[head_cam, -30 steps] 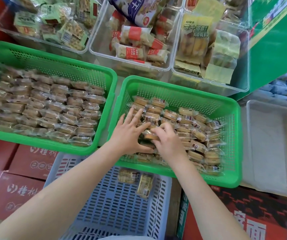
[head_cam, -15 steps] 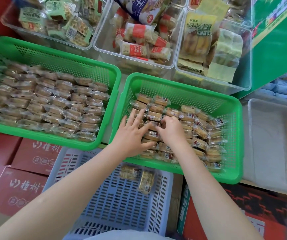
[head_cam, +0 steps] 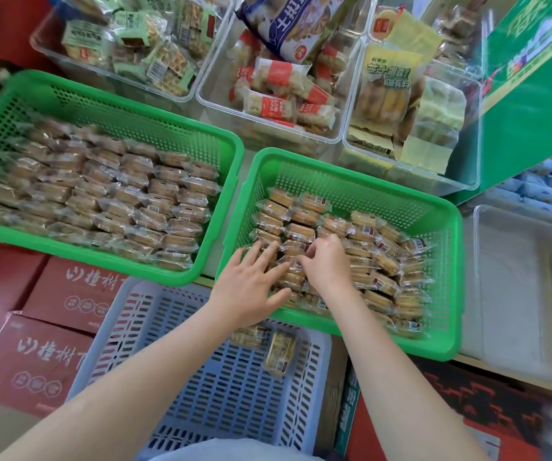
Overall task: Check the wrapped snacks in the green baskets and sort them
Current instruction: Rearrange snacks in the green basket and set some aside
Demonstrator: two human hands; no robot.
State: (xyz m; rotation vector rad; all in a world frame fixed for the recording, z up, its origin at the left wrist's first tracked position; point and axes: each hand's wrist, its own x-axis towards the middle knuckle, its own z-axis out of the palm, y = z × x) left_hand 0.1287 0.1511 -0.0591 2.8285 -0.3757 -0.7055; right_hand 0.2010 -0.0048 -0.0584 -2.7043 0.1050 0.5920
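Both hands work in the right green basket [head_cam: 341, 171], centre right of the frame. The left hand [head_cam: 251, 287] lies flat, fingers spread on the wrapped snacks [head_cam: 361, 257]. The right hand [head_cam: 326, 264] pinches one snack [head_cam: 296, 261]. The left basket [head_cam: 108, 104] sits upper left, full of snacks.

Bright, even, diffuse light across the whole view; no hard source visible. Shadows soft and short, faint under the forearms and on the blue crate [head_cam: 221, 387] at 6 o'clock. Dull sheen on clear wrappers in the right green basket [head_cam: 447, 331]; pale glare on the walls of the clear bins [head_cam: 467, 181] toward 12 and 1 o'clock. Wide-angle bowing: basket rims curve, strongest at 9 and 3 o'clock. Left green basket [head_cam: 108, 261] smeared with motion blur, its packets streaked. Corner at 5 o'clock soft and blurred. Centre sharpest; barcode labels visible, print not readable.
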